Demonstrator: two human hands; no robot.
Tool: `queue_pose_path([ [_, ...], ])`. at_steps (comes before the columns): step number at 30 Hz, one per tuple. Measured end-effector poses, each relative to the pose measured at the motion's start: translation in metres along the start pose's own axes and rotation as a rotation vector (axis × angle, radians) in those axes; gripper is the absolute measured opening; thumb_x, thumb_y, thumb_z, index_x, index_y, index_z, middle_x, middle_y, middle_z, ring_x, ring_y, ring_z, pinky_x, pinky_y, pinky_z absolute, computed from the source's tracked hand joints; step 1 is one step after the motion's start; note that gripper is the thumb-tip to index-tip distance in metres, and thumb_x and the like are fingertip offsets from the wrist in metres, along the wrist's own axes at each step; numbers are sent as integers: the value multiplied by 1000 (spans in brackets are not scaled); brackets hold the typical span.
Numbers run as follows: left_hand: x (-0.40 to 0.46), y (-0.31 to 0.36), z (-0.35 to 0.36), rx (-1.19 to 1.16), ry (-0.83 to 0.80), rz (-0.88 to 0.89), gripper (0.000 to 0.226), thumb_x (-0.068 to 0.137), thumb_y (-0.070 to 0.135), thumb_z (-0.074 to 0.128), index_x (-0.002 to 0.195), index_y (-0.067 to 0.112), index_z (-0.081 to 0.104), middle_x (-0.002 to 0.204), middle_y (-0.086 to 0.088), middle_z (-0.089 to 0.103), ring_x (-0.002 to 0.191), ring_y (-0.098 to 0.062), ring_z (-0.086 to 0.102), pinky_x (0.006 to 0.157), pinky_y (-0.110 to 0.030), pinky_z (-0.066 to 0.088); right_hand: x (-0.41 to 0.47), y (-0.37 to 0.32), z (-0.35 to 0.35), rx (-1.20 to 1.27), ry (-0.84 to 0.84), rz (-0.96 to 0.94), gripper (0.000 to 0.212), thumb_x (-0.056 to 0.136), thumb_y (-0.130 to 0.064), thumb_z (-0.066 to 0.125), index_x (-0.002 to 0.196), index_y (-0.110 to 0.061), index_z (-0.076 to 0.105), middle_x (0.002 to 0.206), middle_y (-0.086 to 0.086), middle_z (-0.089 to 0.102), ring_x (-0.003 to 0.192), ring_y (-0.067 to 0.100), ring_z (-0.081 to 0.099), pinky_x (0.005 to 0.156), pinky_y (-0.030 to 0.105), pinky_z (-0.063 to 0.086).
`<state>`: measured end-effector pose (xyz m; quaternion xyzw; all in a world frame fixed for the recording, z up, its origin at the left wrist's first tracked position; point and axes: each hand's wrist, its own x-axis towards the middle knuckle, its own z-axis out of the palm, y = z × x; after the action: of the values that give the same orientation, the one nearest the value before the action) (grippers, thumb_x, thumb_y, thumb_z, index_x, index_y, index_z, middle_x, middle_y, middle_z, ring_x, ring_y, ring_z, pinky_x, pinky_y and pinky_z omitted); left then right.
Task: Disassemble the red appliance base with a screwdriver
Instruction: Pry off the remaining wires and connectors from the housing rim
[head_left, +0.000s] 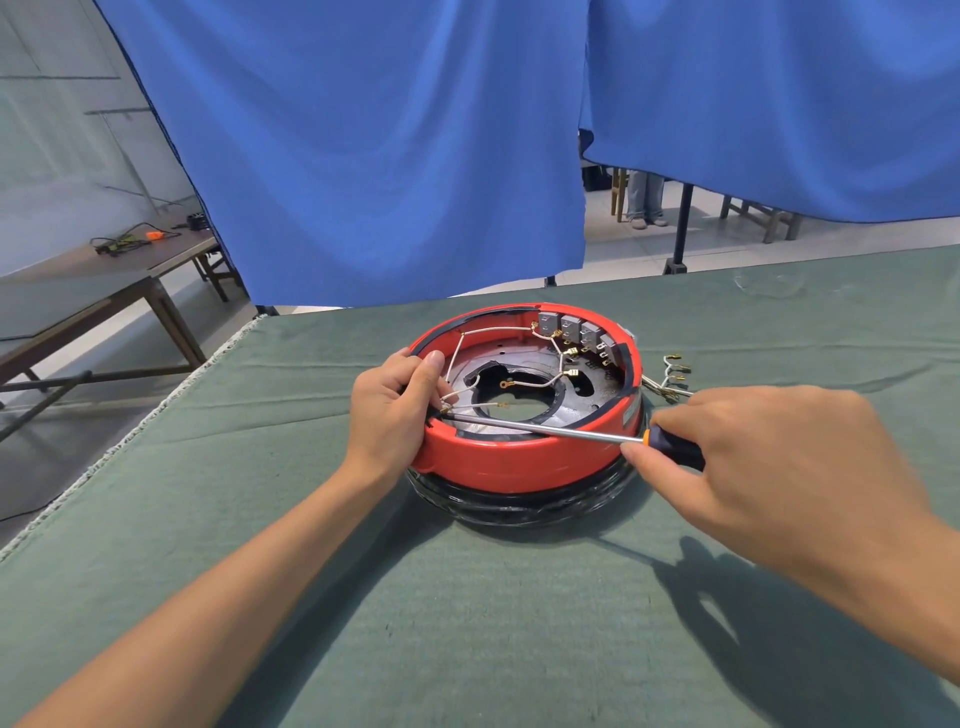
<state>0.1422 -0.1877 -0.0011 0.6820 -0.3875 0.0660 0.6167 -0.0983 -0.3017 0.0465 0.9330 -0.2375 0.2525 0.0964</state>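
Observation:
The round red appliance base (519, 462) lies open side up on the green cloth, with white wires, brass terminals and several grey switch blocks (574, 330) inside. My left hand (392, 410) grips its left rim, thumb over the edge beside the wires. My right hand (769, 462) holds the black-and-orange handle of a long screwdriver (545, 428). Its shaft crosses the base nearly level, and the tip reaches a wire terminal at the left inner wall, just under my left fingers.
A green cloth covers the table (467, 597). A loose bundle of wires with brass lugs (672, 371) lies right of the base. Blue curtains (389, 156) hang behind the table. A wooden table with tools (130, 244) stands at far left.

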Motion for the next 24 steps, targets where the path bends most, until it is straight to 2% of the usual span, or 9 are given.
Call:
queue_pose_path([
  [5,0,-2,2,9,17,2,49,95,6,53,48,21,56,59,-22,63,57,-16,52,99,-21,38,-2,-1,2,27,20,4,38,77,-45,52,45,-25,51,45,-5,51,41,22,54,48,14,13],
  [9,0,-4,2,0,32,17,48,94,12,53,47,23,54,58,-24,62,58,-21,53,98,-18,39,-4,-3,1,21,30,-5,43,80,-46,41,46,-23,52,45,-4,50,39,23,53,47,15,13],
  [12,0,-7,3,-7,45,16,45,92,17,53,47,23,55,60,-23,62,61,-22,54,84,-9,41,-5,-6,0,-11,32,-11,40,78,-43,47,45,-22,55,45,-2,52,37,23,52,48,15,13],
  [13,0,-7,3,-7,49,13,44,92,17,54,48,21,56,60,-23,62,62,-23,54,80,-11,43,-6,-8,0,-12,39,-11,38,77,-41,51,45,-21,55,44,-1,52,36,23,51,49,14,12],
  [16,-1,-6,4,7,72,-1,41,92,19,53,51,14,60,60,-22,61,62,-31,55,73,-31,47,-9,-13,-2,-13,61,9,35,74,-38,56,45,-18,56,42,1,49,34,23,49,52,13,11],
  [18,-1,-4,5,18,93,-6,41,92,20,52,52,13,60,61,-23,61,64,-37,57,68,-40,46,-13,-18,-3,-25,71,37,36,74,-38,56,45,-17,55,42,2,48,34,23,49,53,14,10],
  [22,-5,-3,10,33,156,-1,42,95,12,53,56,0,64,58,-18,62,58,-28,55,63,-40,44,-21,-34,0,-53,114,73,34,75,-29,61,44,-17,53,41,2,46,32,22,46,56,13,6],
  [24,-6,-2,12,37,170,-1,42,95,12,52,58,-3,65,58,-17,63,58,-29,55,63,-40,44,-20,-37,0,-52,122,75,36,75,-23,67,43,-16,52,41,3,46,31,22,46,58,13,6],
])
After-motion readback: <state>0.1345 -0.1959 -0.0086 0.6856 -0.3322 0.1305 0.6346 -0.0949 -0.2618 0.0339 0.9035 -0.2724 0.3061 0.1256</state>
